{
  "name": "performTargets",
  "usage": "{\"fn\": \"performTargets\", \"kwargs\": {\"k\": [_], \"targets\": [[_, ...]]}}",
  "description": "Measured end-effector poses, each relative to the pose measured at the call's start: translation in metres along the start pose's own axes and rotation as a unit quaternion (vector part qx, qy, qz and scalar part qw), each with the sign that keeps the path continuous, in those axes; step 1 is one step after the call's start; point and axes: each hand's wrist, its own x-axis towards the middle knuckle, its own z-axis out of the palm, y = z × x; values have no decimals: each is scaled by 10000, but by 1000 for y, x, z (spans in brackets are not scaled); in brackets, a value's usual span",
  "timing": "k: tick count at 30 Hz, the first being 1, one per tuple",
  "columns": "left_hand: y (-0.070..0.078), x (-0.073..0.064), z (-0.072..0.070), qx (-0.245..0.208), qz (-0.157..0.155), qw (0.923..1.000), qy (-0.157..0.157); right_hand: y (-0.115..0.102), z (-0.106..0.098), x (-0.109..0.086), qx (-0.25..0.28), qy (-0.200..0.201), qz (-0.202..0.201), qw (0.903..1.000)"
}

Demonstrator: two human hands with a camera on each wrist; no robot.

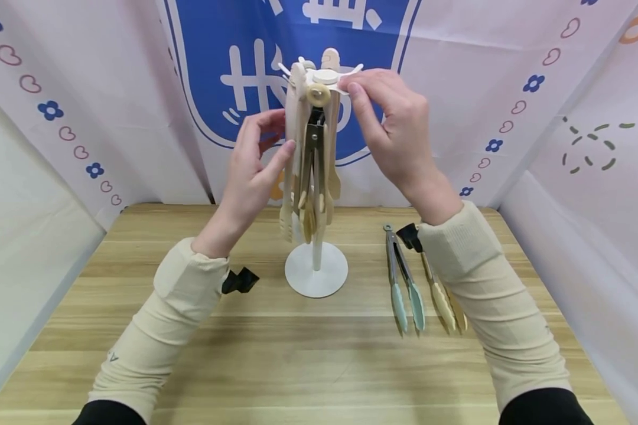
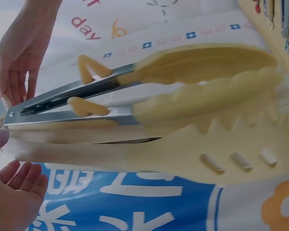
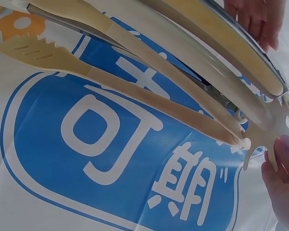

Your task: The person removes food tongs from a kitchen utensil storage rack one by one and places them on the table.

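Note:
A white utensil rack point(image 1: 325, 77) stands upright on a round base, hung with several cream utensils. My right hand point(image 1: 396, 118) pinches one of the hooks at its top, thumb against fingertips. Beside the hanging handles on the left is my left hand point(image 1: 255, 171), fingers loosely bent and thumb at the handles; whether it touches them I cannot tell. Steel tongs with cream tips point(image 2: 207, 96) hang at the front, their two arms apart. Next to them hangs a slotted, toothed utensil point(image 2: 221, 151). Another slotted, toothed utensil point(image 3: 43, 55) hangs on the far side in the right wrist view.
On the wooden table point(image 1: 319, 360), mint-tipped tongs point(image 1: 404, 283) lie right of the rack's round base point(image 1: 316, 283). Cream-tipped tongs point(image 1: 442, 304) lie beside them, partly under the right sleeve. A printed cloth point(image 1: 202, 71) hangs behind the table.

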Motion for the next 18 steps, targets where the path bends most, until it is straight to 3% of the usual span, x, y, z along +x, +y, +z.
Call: {"fn": "performTargets", "kwargs": {"k": [7, 18], "targets": [[-9, -6, 3, -572, -656, 9956, -347, 0, 0, 0, 47, 11, 1, 10000], [-24, -12, 5, -1003, -931, 9856, -994, 1, 1, 0, 72, 103, -46, 9999]]}}
